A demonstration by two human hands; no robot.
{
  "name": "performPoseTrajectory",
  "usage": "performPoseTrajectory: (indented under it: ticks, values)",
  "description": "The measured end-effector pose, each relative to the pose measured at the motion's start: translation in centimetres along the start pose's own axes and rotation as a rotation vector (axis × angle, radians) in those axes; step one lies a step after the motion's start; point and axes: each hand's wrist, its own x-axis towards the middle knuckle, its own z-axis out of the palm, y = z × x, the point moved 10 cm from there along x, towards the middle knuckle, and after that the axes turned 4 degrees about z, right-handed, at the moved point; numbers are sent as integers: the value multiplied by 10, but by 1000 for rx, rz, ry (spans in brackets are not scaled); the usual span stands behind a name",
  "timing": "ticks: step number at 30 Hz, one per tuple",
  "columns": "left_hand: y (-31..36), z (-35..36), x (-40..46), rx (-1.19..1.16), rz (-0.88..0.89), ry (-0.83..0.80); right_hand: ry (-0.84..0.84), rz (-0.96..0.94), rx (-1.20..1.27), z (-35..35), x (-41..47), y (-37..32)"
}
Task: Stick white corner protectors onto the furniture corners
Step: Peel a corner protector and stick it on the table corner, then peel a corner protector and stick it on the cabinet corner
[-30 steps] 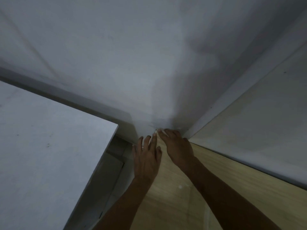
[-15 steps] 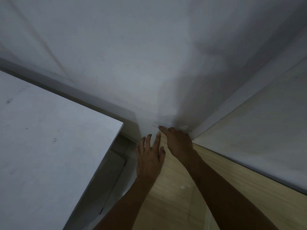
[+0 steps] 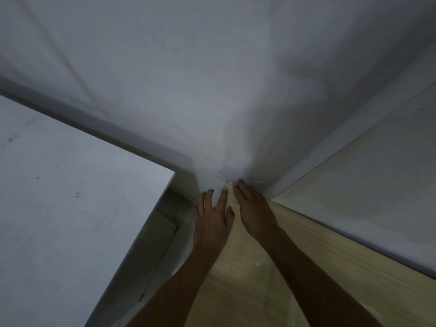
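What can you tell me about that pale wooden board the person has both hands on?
The wooden board looks like light, yellowish timber with fine straight grain and a small white speck on it. It runs away from the viewer, narrowing to a far corner against the grey wall. The left hand and right hand lie flat on it, fingers straight, tips meeting at that corner. The light is too dim to show a protector.

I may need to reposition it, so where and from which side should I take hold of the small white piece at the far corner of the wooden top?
Only a sliver of the white corner protector shows between the fingertips of the left hand and right hand. Probably pinch its two outer faces from the near side, over the wooden top; the wall blocks the far side.
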Motion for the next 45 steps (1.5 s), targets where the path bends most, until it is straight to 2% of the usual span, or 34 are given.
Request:
performPoseTrajectory:
  ticks: [7, 12, 19, 25, 29, 38, 42, 45]
  values:
    - [-1, 0, 0, -11, -2, 5, 55, 75, 88, -1, -1, 4]
    - [-2, 4, 4, -36, -12, -15, 12, 44, 132, 6, -3, 4]
    - [-2, 3, 2, -81, -2, 1, 36, 30, 146, 8, -1, 4]
    - [2, 0, 0, -7, 29, 19, 54, 64, 71, -5, -3, -2]
    - [2, -1, -1, 107, 14, -57, 32, 48, 67, -7, -17, -10]
    - [16, -17, -58, 282, 192, -233, 54, 85, 222, -4, -150, -17]
    - [31, -28, -122, 291, 275, -278, 83, 122, 394, -9, -242, -10]
    - [41, -35, -174, 204, 331, -311, 125, 209, 515, -10, -312, 6]
